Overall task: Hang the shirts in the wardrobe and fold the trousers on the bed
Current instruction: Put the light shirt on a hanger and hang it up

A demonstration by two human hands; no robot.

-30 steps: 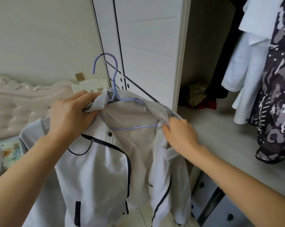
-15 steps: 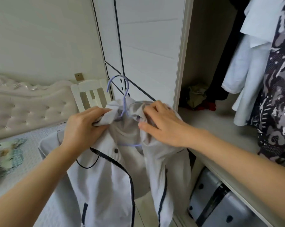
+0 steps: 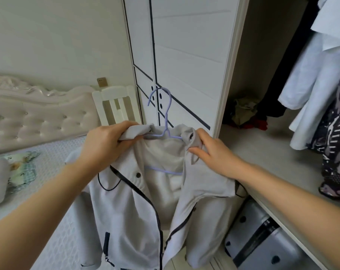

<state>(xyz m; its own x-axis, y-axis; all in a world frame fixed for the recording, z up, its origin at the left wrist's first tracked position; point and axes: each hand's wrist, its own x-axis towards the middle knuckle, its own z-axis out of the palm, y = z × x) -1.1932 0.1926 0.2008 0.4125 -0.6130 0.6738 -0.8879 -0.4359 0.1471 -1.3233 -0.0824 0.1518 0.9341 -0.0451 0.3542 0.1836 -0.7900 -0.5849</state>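
While both forearms reach forward from the lower corners of the view, the left hand (image 3: 104, 143) and the right hand (image 3: 214, 152) hold a pale grey shirt (image 3: 130, 211) up by its collar in front of the wardrobe (image 3: 186, 55). The left hand is turned palm-down, its fingers curled over the left side of the collar with cloth bunched under them. The right hand sits at about the same height, thumb below and fingers above, pinching the right side of the collar. A lilac wire hanger (image 3: 166, 114) is inside the shirt. Its hook stands upright between the two hands, its shoulders run under the collar toward each grip, and its bottom bar shows through the open neck. The shirt hangs open at the front, dark piping along its edges. It hangs between the bed (image 3: 48, 168) on the left and the wardrobe's open section, where clothes (image 3: 311, 84) hang. A grey suitcase (image 3: 253, 230) lies below the wardrobe shelf.
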